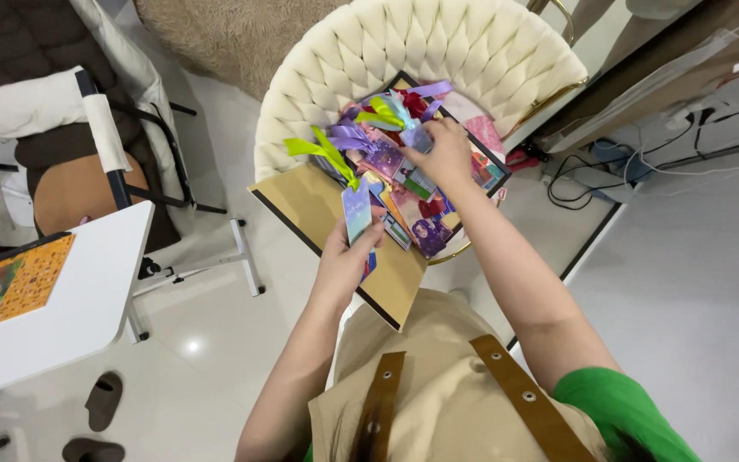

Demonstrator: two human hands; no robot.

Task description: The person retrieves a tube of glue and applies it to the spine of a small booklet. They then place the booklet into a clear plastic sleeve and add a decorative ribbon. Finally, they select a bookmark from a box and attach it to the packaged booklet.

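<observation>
Holding a pale blue-purple bookmark [357,212] w/ a lime-green ribbon, left hand [345,257] clamped on it above the tan board [318,205]. Right hand [448,152] pinches shut on a small purple card [416,138] w/ ribbon, atop the colourful pile [412,210] in the frame on the cream tufted chair [438,47].

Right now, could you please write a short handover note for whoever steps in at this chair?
Left hand holds a bookmark with a green ribbon over the brown board.
Right hand rests on the bookmark pile in the open box on the cream chair, pinching a card.
Done: one bookmark lifted out.
Left: most of the pile is in the box.
</observation>
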